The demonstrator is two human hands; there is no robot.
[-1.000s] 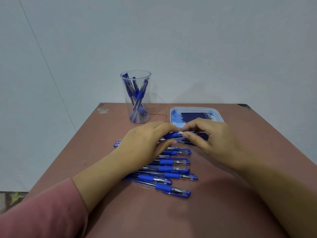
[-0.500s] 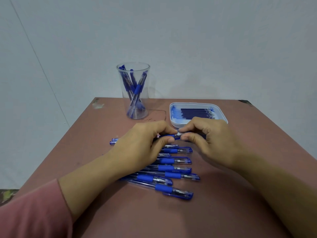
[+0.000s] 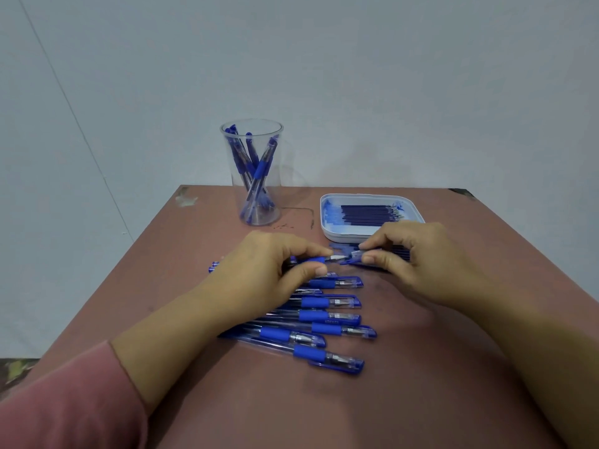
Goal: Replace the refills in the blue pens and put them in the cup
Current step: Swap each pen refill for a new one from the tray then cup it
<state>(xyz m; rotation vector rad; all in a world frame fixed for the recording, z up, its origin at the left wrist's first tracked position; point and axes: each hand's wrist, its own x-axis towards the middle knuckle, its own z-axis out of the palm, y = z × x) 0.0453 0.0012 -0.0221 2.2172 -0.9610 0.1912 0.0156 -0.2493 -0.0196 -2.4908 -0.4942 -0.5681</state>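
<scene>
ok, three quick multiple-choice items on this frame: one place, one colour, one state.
1. Clear cup stands where relative to the tray? A left of it B right of it C inside it
2. Tray colour? A white B red C black
3. The pen between left hand and right hand? A capped B cap pulled off C snapped
1 A: cup stands left of tray. 2 A: rim and walls are white. 3 B: right hand pinches the cap clear of the bare tip.

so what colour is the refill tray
White tray, with blue ink smears inside; the head view shows it best.
</scene>
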